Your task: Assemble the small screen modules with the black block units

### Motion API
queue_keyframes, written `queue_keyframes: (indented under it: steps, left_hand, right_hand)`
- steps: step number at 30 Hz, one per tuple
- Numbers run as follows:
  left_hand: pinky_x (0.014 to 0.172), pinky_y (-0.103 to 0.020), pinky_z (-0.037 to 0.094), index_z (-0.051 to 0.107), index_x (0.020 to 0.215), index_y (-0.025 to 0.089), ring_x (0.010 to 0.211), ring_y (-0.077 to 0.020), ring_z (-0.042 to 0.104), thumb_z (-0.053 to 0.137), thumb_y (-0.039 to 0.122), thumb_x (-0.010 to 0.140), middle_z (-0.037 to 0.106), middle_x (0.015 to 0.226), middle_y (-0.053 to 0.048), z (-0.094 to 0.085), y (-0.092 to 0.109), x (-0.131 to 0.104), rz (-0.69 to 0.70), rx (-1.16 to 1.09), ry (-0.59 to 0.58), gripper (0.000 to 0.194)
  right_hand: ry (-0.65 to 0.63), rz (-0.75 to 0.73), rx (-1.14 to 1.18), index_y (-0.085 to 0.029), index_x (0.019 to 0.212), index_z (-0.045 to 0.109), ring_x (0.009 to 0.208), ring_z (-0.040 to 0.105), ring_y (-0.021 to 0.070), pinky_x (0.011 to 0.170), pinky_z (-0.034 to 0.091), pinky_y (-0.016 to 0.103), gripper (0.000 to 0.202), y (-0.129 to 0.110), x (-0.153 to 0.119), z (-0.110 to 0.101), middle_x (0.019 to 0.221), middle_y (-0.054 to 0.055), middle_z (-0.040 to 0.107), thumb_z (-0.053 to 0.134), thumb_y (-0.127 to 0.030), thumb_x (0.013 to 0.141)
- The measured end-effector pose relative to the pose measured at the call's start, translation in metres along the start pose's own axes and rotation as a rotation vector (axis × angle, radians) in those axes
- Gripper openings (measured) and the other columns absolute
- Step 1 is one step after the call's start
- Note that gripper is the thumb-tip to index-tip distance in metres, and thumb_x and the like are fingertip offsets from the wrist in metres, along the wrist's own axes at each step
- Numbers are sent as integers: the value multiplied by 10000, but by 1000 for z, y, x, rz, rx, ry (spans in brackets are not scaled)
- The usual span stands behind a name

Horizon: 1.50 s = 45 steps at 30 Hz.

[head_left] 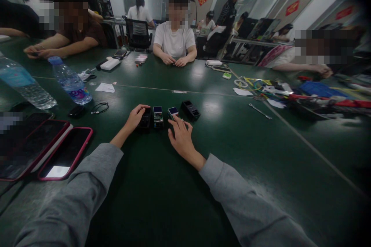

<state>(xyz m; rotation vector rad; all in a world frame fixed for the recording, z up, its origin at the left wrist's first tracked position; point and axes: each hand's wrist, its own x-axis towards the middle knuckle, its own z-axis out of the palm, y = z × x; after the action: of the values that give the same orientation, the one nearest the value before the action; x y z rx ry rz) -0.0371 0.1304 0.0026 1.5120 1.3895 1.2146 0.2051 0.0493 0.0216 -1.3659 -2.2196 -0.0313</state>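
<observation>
In the head view my left hand [135,120] is closed at the upper left edge of a black handheld device case [145,119] lying on the table. My right hand [182,135] reaches over a small circuit board with a screen [173,111]. Its fingers are spread, with the tips at the board's lower part, which they partly hide. Between my hands lies another circuit board with a screen [158,116], green components showing below the display. A second black case [190,109] sits tilted just beyond my right fingers.
On my left are a pink-edged phone [67,154], a tablet [31,146], two water bottles, including a blue-capped one [71,83], and a thin cable [100,108]. At right lie a wrench [260,111] and a heap of cables and tools [269,88]. People sit around the green table [162,189].
</observation>
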Motion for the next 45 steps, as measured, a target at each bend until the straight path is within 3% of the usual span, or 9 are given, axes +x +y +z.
queue_keyframes:
  steps: [45]
  left_hand:
    - [879, -366, 482, 649, 1080, 210, 970, -202, 593, 439, 323, 899, 656, 1073, -46, 0, 0, -1, 11, 15, -2, 300]
  right_hand:
    - [-42, -4, -7, -224, 1299, 497, 1350, 389, 273, 1065, 300, 493, 356, 1, -1, 0, 1486, 109, 379, 435, -264, 950]
